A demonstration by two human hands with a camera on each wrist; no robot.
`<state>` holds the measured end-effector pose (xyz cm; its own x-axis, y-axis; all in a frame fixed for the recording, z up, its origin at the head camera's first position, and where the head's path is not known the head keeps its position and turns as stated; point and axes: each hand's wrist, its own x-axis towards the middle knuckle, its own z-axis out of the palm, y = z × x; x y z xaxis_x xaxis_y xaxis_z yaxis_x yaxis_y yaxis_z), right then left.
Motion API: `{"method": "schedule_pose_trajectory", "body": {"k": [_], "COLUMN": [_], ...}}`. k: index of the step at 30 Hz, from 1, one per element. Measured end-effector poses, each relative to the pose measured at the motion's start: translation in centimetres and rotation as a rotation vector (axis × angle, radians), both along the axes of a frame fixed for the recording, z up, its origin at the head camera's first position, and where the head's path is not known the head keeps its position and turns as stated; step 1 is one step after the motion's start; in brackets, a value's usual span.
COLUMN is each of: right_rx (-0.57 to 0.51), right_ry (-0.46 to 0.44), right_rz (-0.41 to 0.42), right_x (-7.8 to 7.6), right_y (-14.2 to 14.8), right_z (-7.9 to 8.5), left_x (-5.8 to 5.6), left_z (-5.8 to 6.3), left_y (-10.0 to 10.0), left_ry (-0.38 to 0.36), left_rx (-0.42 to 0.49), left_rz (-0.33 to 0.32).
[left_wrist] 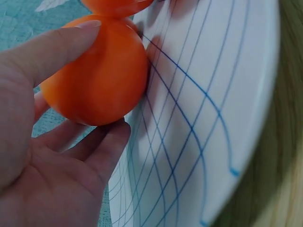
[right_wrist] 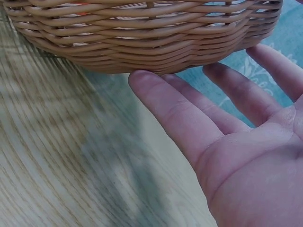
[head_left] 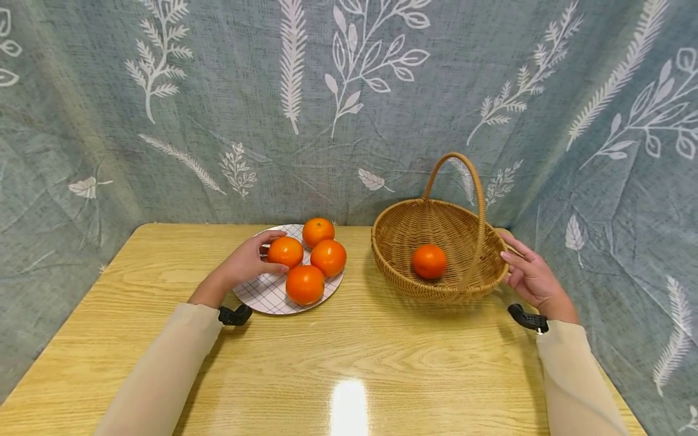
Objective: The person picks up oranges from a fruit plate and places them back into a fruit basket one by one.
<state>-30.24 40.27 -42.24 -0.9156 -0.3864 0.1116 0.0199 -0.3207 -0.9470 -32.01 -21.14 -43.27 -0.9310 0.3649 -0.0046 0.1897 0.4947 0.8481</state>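
Observation:
On the left, an orange (head_left: 285, 252) sits on a white plate (head_left: 262, 297) with a blue grid pattern. My left hand (head_left: 246, 260) grips it, the thumb over one side and the fingers curled round the other in the left wrist view. More oranges lie against it: one behind (head_left: 318, 232), one to the right (head_left: 329, 258) and one in front (head_left: 305, 285). To the right stands a wicker basket (head_left: 403, 227) with a tall arched handle, holding a single orange (head_left: 429, 261). My right hand (head_left: 531, 275) touches the basket's right side with fairly straight fingers.
A light wooden table (head_left: 338, 357) carries the plate and the basket, with a gap of bare wood between them. Behind and along both sides hangs a grey-green curtain (head_left: 245, 91) with white leaf prints. The basket's handle (head_left: 474, 181) rises high over its rim.

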Motion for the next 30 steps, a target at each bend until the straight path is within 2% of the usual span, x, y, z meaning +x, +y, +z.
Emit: {"method": "schedule_pose_trajectory", "body": {"k": [6,11,17,24,30], "right_rx": [-0.006,-0.011,-0.025,-0.036,-0.022], "right_ry": [-0.006,-0.005,-0.014,-0.035,-0.036], "right_rz": [0.002,0.023,0.032,0.027,0.030], "right_x": [0.0,-0.2,0.1,0.2,0.1], "right_y": [0.1,0.0,0.3,0.3,0.2], "right_z": [-0.1,0.0,0.0,0.1,0.3], "left_x": [0.1,0.2,-0.1,-0.2,-0.2], "left_z": [-0.2,-0.1,0.0,1.7,3.5], "left_y": [0.2,0.1,0.2,0.6,1.3], "left_ry": [0.007,0.005,0.025,0.099,0.141], "left_rx": [0.008,-0.009,-0.007,-0.043,-0.030], "left_rz": [0.019,0.064,0.084,0.121,0.107]}}
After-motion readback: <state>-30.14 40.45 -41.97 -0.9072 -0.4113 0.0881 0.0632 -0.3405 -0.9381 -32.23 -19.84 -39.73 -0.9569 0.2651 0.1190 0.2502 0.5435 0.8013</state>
